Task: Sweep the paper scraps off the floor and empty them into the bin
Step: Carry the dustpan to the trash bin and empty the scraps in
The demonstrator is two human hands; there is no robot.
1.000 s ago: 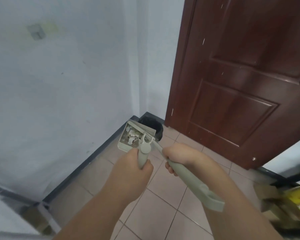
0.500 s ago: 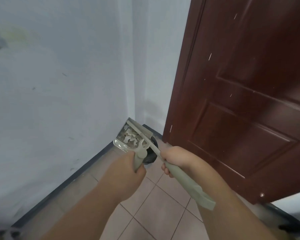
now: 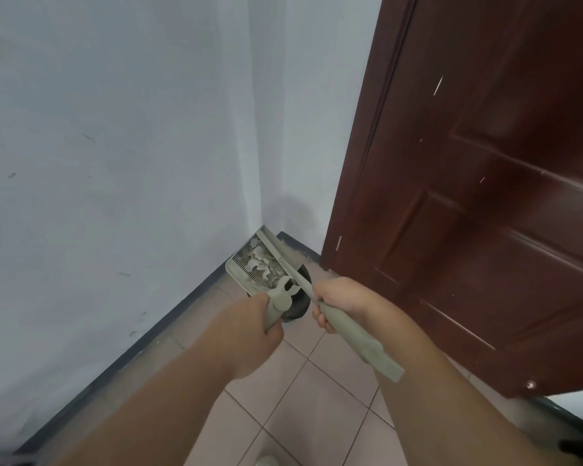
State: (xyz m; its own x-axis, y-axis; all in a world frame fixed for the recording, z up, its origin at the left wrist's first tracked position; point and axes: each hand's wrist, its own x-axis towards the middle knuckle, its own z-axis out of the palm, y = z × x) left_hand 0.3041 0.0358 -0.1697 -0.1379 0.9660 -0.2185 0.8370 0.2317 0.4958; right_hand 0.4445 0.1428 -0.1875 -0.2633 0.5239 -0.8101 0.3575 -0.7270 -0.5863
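The left hand (image 3: 249, 334) grips the dustpan (image 3: 249, 264) handle and the right hand (image 3: 342, 302) grips the brush (image 3: 344, 326). The paper scraps (image 3: 261, 262) lie in the pan, above the bin (image 3: 298, 304). Tipped too far toward the wall, the scraps could miss the bin.

The bin (image 3: 298, 297) stands on the floor (image 3: 317, 415) in the corner, wall (image 3: 115, 163) to its left, door (image 3: 485, 213) to its right. Above it hangs the dustpan (image 3: 249, 267) — paper scraps (image 3: 261, 260) inside, the brush (image 3: 337, 317) lying along its right edge. The left hand (image 3: 253, 334) grips the dustpan's handle; the right hand (image 3: 340, 297) grips the brush, just beside it.
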